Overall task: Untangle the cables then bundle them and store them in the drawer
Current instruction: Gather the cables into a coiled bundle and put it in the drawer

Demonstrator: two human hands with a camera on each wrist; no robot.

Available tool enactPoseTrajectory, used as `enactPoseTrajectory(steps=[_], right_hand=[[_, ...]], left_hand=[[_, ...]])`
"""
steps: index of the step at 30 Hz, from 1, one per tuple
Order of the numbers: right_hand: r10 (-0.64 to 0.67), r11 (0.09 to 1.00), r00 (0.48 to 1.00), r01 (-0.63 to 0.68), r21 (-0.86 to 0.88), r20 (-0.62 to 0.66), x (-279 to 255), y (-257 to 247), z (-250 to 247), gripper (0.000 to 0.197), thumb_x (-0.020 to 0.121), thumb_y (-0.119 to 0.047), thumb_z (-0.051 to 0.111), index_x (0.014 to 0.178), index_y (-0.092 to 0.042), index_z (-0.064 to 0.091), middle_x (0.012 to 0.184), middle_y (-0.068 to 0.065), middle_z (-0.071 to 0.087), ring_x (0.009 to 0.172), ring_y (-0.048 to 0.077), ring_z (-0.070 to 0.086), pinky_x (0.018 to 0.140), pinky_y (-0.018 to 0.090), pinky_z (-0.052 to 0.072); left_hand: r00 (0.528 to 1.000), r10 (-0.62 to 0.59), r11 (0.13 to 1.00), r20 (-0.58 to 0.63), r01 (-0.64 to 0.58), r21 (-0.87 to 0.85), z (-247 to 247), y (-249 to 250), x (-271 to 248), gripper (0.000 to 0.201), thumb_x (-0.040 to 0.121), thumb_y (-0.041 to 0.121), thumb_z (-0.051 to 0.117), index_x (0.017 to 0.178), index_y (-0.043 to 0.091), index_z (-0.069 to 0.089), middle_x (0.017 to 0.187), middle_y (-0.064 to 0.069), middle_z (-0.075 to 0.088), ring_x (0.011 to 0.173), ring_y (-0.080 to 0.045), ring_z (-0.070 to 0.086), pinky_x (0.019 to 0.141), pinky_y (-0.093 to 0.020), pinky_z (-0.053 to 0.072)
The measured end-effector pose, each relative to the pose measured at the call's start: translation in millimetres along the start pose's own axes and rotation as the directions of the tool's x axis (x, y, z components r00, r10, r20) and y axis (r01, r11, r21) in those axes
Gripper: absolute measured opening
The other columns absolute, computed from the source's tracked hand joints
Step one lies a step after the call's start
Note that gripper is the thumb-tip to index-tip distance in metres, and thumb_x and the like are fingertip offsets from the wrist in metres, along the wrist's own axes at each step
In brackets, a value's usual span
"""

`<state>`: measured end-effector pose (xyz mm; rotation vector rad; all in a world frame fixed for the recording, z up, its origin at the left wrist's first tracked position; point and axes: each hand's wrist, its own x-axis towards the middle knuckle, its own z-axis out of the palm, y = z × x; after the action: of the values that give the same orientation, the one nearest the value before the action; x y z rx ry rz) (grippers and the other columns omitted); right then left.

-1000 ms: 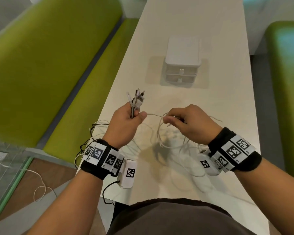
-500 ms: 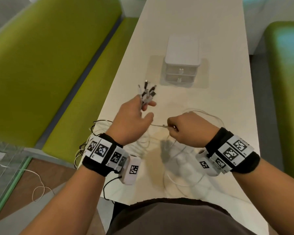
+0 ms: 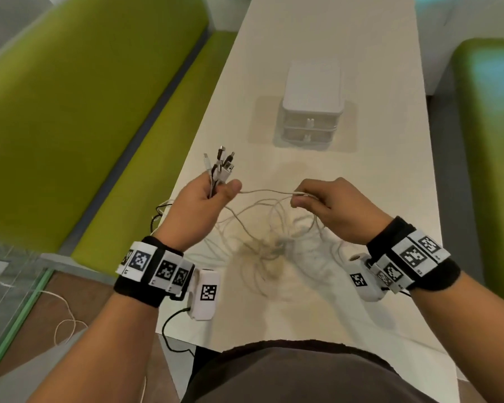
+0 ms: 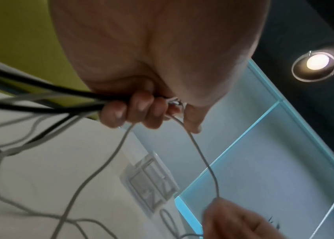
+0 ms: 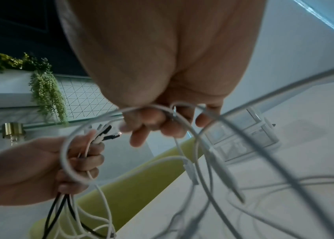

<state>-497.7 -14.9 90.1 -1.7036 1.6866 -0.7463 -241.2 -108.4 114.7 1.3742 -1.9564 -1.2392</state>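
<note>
My left hand (image 3: 210, 196) grips a bunch of black and white cable ends, their plugs (image 3: 220, 167) fanning up out of the fist. The same grip shows in the left wrist view, fingers (image 4: 137, 110) curled round the cords. A thin white cable (image 3: 268, 192) runs from it across to my right hand (image 3: 309, 196), which pinches it between thumb and fingers (image 5: 152, 124). Loose white cable loops (image 3: 274, 242) hang tangled below both hands onto the white table (image 3: 376, 170). A small white two-drawer unit (image 3: 310, 112) stands farther back, both drawers shut.
Black cords (image 3: 157, 213) trail over the table's left edge beside the green bench (image 3: 128, 184). Another green seat (image 3: 489, 141) stands on the right. A thin white lead (image 3: 64, 324) lies on the floor at lower left.
My hands have drawn apart, stretching the white cable between them. The left hand has lifted the plug bunch a little, and more tangled loops have come up off the table.
</note>
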Motion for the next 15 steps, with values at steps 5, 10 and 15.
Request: enactPoseTrajectory(steps=[5,10,15], right_hand=[[0.041,0.993,0.999,-0.042,-0.109,-0.006,5,11,2,0.037,0.098,-0.049,0.059,0.073,-0.021,0.059,0.069,-0.005,0.059,0.070,0.012,0.055,0.073,0.028,0.037],[0.077,0.992,0.997,-0.078,-0.099,-0.016,3,10,2,0.018,0.103,-0.036,0.056,0.089,-0.029,0.065,0.064,-0.016,0.060,0.063,0.006,0.055,0.071,0.023,0.035],[0.094,0.993,0.996,-0.094,-0.071,0.005,8,7,8,0.017,0.103,-0.033,0.055,0.098,-0.029,0.071,0.080,-0.017,0.070,0.076,0.003,0.061,0.072,0.029,0.045]], left_hand=[[0.981,-0.024,0.984,-0.192,0.056,0.166,-17,-10,-1,0.042,0.083,0.041,0.080,0.078,0.020,0.044,0.063,0.008,0.045,0.053,-0.006,0.041,0.054,-0.022,0.036],[0.931,0.038,0.957,-0.363,0.071,0.282,-32,-11,0,0.045,0.085,0.034,0.080,0.072,0.020,0.040,0.064,0.005,0.047,0.054,-0.004,0.045,0.049,-0.014,0.034],[0.944,0.244,0.817,-0.224,-0.076,0.572,-12,-13,-4,0.027,0.091,0.028,0.073,0.100,0.012,0.052,0.081,0.013,0.041,0.069,-0.007,0.045,0.058,-0.023,0.025]])
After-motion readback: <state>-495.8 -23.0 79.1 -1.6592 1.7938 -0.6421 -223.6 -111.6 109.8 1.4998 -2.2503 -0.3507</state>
